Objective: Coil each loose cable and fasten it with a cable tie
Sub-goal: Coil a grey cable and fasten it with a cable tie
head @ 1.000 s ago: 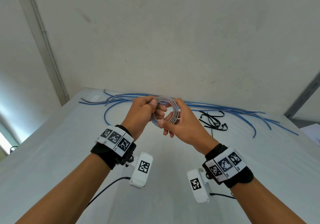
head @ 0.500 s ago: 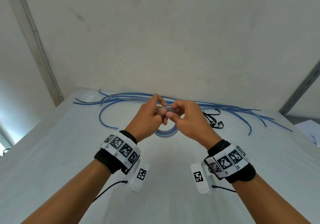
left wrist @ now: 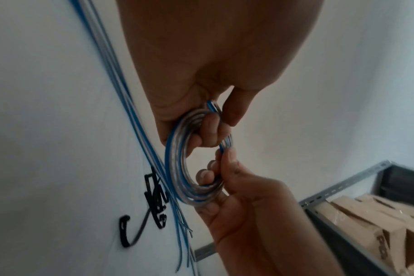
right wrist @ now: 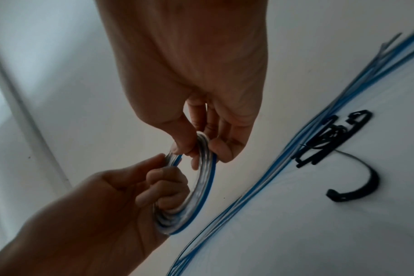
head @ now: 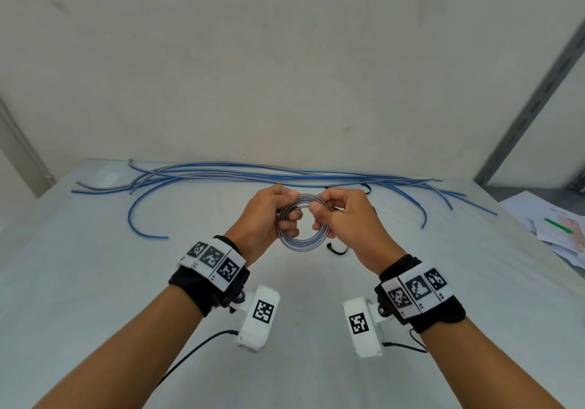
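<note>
A silver-and-blue cable wound into a small coil [head: 302, 244] hangs above the table between both hands. My left hand [head: 280, 211] grips the coil's left side with its fingers through the ring [left wrist: 177, 162]. My right hand [head: 329, 211] pinches the coil's upper right part between thumb and fingers [right wrist: 206, 164]. Several loose blue and grey cables [head: 285, 174] lie along the table's far edge. Black cable ties [right wrist: 331, 138] lie in a small heap beyond my right hand, and one curved tie [head: 337, 249] lies on the table just below the coil.
The white table [head: 95, 282] runs up to a plain wall. Papers [head: 557, 228] lie at the right edge. A metal shelf with cardboard boxes [left wrist: 366, 214] stands to the right. White wrist cameras hang under both forearms.
The hands have turned the coil from near edge-on to face me as a ring. Both hands keep hold of it, and they have drawn slightly apart.
</note>
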